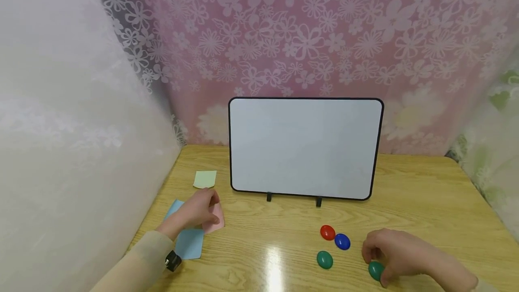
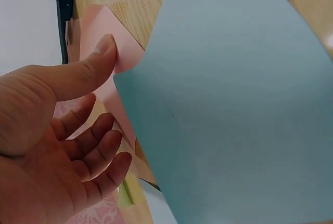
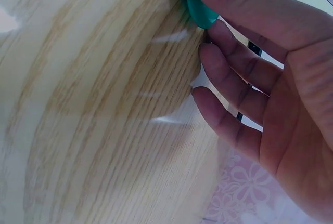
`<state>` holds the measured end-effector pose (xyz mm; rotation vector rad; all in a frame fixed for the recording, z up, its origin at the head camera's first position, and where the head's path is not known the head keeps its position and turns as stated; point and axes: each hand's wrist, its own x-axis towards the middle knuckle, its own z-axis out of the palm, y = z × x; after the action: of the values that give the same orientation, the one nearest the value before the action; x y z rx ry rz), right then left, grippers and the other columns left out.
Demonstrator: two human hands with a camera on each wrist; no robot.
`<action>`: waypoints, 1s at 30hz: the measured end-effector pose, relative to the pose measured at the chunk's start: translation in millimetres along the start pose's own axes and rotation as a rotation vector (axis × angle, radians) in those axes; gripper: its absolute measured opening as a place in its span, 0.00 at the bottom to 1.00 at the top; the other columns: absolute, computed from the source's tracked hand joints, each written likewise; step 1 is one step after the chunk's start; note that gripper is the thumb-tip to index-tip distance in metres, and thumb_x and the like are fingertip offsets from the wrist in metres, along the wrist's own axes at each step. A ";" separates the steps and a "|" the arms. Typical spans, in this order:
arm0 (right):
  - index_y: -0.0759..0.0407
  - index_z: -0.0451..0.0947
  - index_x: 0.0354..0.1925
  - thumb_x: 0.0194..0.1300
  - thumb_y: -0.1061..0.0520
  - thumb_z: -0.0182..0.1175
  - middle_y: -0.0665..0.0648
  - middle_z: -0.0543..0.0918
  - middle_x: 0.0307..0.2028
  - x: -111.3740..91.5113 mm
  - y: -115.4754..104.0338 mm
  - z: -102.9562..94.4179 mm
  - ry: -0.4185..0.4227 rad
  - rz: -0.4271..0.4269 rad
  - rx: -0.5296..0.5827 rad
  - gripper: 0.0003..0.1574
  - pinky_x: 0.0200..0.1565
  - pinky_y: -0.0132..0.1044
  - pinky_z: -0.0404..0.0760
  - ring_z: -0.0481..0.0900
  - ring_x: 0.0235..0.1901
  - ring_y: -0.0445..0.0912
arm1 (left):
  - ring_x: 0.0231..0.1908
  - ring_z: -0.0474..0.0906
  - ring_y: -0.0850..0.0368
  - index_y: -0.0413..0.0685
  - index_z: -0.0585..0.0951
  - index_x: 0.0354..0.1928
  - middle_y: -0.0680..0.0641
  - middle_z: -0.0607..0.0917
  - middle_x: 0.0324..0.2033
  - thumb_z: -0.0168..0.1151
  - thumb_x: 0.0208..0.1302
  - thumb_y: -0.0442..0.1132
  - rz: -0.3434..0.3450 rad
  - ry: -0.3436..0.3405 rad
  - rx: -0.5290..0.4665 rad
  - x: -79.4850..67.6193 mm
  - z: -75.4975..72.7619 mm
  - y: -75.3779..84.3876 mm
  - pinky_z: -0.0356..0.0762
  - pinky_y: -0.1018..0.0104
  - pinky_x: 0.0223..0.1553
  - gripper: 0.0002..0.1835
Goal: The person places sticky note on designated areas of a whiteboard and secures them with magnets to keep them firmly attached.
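My left hand is over a pink sticky note, thumb and fingers apart in the left wrist view. Beside it lie blue sticky notes, one near the wrist and another partly under the hand; a blue note fills much of the left wrist view. At the right, my right hand pinches a glossy green round magnet between thumb and forefinger, at the tabletop. To its left lie a red magnet, a blue magnet and a second green magnet.
A blank whiteboard with a black frame stands at the back on small black feet. A pale green sticky note lies left of it on the wooden table. Flowered curtain hangs behind; a white wall or sheet borders the left.
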<state>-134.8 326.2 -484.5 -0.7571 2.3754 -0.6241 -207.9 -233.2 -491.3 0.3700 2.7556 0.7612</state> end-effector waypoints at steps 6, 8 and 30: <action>0.37 0.83 0.37 0.45 0.55 0.88 0.37 0.77 0.33 1.3 1.5 -1.9 0.001 0.001 0.021 0.26 0.36 0.35 0.76 0.72 0.32 0.36 | 0.42 0.77 0.54 0.44 0.80 0.48 0.50 0.83 0.42 0.88 0.52 0.36 0.013 0.004 -0.012 1.4 -0.3 -0.6 0.79 0.52 0.48 0.26; 0.36 0.84 0.38 0.47 0.55 0.87 0.37 0.78 0.34 1.0 3.5 -1.9 0.001 -0.006 0.021 0.25 0.36 0.35 0.77 0.73 0.33 0.36 | 0.43 0.77 0.54 0.44 0.80 0.48 0.49 0.83 0.42 0.88 0.52 0.36 0.015 0.005 -0.016 1.9 -0.1 -1.1 0.79 0.52 0.48 0.26; 0.39 0.87 0.46 0.53 0.56 0.83 0.34 0.79 0.39 -0.8 6.1 -1.8 0.033 -0.061 0.003 0.23 0.38 0.34 0.81 0.74 0.34 0.33 | 0.33 0.74 0.55 0.45 0.80 0.41 0.51 0.81 0.32 0.88 0.50 0.38 -0.058 -0.005 -0.027 3.8 0.3 -4.7 0.76 0.58 0.37 0.24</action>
<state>-137.7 331.6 -486.4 -0.8262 2.3886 -0.6697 -212.2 -235.8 -494.7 0.2851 2.7358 0.7818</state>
